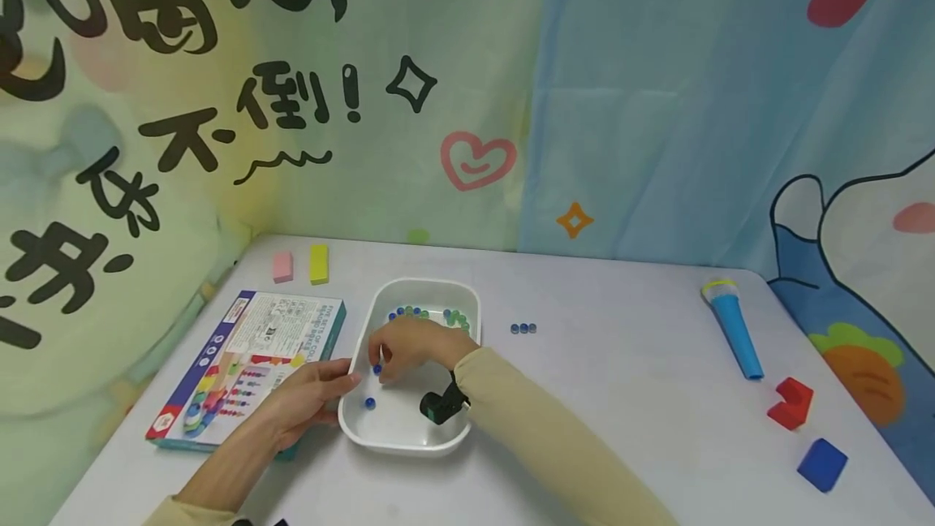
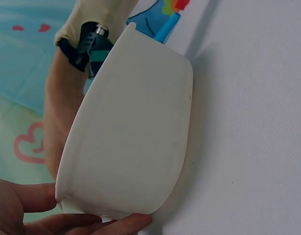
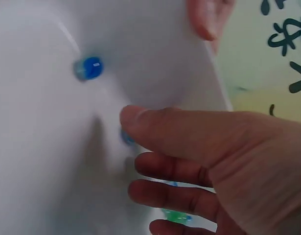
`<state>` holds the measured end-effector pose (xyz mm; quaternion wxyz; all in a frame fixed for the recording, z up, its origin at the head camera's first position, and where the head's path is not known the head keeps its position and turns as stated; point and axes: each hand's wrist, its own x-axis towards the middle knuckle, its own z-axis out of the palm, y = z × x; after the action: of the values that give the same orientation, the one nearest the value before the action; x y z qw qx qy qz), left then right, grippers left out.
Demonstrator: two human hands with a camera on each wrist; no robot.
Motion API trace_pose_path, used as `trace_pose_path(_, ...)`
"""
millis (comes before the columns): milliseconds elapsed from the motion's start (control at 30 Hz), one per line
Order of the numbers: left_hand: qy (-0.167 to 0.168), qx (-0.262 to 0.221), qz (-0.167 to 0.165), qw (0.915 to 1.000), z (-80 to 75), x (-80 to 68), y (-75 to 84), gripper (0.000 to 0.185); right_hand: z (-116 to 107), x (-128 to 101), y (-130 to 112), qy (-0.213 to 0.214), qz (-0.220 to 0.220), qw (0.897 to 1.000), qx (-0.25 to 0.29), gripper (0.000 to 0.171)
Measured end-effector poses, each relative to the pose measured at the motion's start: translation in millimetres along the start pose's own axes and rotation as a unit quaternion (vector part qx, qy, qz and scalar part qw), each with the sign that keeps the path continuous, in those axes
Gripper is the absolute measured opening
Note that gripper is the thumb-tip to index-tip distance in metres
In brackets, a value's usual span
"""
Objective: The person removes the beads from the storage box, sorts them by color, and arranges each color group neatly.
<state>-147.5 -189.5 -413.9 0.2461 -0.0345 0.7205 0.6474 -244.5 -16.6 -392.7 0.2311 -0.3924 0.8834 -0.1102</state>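
Note:
A white tub (image 1: pixel 467 307) stands mid-table with blue and green beads (image 1: pixel 427 315) gathered at its far end. My left hand (image 1: pixel 343 384) grips the tub's left rim; in the left wrist view its fingers (image 2: pixel 37 196) lie on the outer wall (image 2: pixel 135 127), and its thumb (image 3: pixel 206 19) hooks over the rim. My right hand (image 1: pixel 381 364) reaches down into the tub. Its thumb (image 3: pixel 160 129) and forefinger pinch a blue bead (image 3: pixel 127 139) at the floor. A second blue bead (image 3: pixel 89 68) lies loose nearby, showing in the head view as the blue bead (image 1: pixel 369 403).
Three blue beads (image 1: pixel 523 328) sit in a row right of the tub. A printed game box (image 1: pixel 248 355) lies left of it, with pink (image 1: pixel 282 266) and yellow (image 1: pixel 318 263) blocks behind. At the right are a blue tube (image 1: pixel 734 327), a red block (image 1: pixel 791 404) and a blue block (image 1: pixel 822 464).

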Motion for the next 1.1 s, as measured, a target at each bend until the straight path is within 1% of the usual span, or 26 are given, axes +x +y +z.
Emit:
trace_pose_path(100,-0.008,-0.005,0.004,0.9999,0.1,-1.3,0.4,0.058,6,3,-2,0.000,0.009,1.000,-0.012,0.017)
trace_pose_path(300,-0.007,-0.004,0.004,1.0000,0.0,-1.4,4.1,0.058,10,5,-2,0.016,0.014,0.999,-0.036,0.015)
trace_pose_path(467,-0.011,-0.004,0.007,0.9999,-0.8,-1.4,4.2,0.059,8,3,0,0.023,0.010,0.999,-0.038,0.015)
trace_pose_path(600,-0.006,-0.005,0.006,1.0000,-0.6,-1.8,3.7,0.059,1,-2,3,0.036,-0.001,0.999,-0.041,0.013)
trace_pose_path(767,0.007,-0.002,-0.004,1.0000,1.1,-1.2,4.1,0.057,-21,-16,13,0.057,-0.025,0.998,-0.029,0.012)
trace_pose_path(933,0.021,0.000,-0.014,0.9997,2.5,-1.3,4.2,0.055,-54,-45,26,0.087,-0.034,0.996,0.013,0.016)
trace_pose_path(1033,0.025,0.001,-0.018,0.9995,3.0,-1.3,3.5,0.054,-72,-64,42,0.106,-0.019,0.994,0.025,0.017)
trace_pose_path(1100,0.025,0.000,-0.019,0.9995,3.5,-1.0,2.6,0.054,-81,-78,56,0.120,0.003,0.992,0.035,0.017)
